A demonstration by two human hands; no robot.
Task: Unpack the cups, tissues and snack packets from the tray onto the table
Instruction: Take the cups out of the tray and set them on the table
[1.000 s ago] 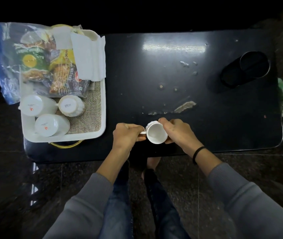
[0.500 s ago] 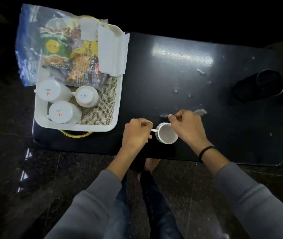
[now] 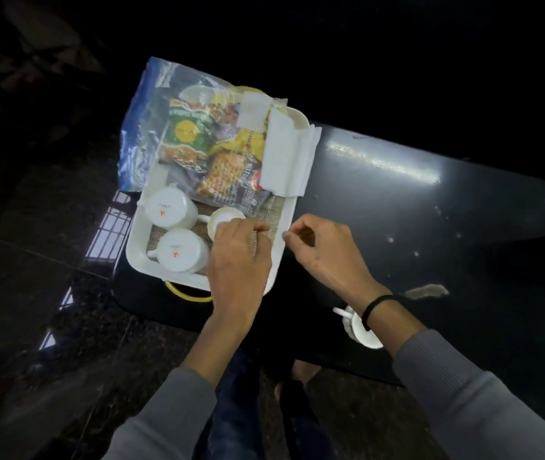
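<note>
A white tray [image 3: 135, 257] sits on the left end of the black table [image 3: 397, 207]. In it are two upside-down white cups [image 3: 168, 210] [image 3: 181, 251] and a small ribbed cup [image 3: 225, 216], a clear bag of snack packets [image 3: 198, 144] and folded white tissues [image 3: 286, 161]. My left hand [image 3: 237, 257] is over the tray, its fingertips at the small ribbed cup and part of it hidden beneath. My right hand [image 3: 320, 250] hovers loosely curled by the tray's right rim, holding nothing. Another white cup [image 3: 362, 332] stands on the table near the front edge, partly behind my right forearm.
A yellow ring [image 3: 188, 295] pokes out from under the tray's front edge. A pale smear [image 3: 427, 290] and small specks mark the tabletop. The bag overhangs the tray's far left corner. Dark tiled floor surrounds the table, with my legs below it.
Both hands let go of the white cup, which now stands on the table. They moved left to the tray, and the left hand now reaches the small ribbed cup. The view swung left.
</note>
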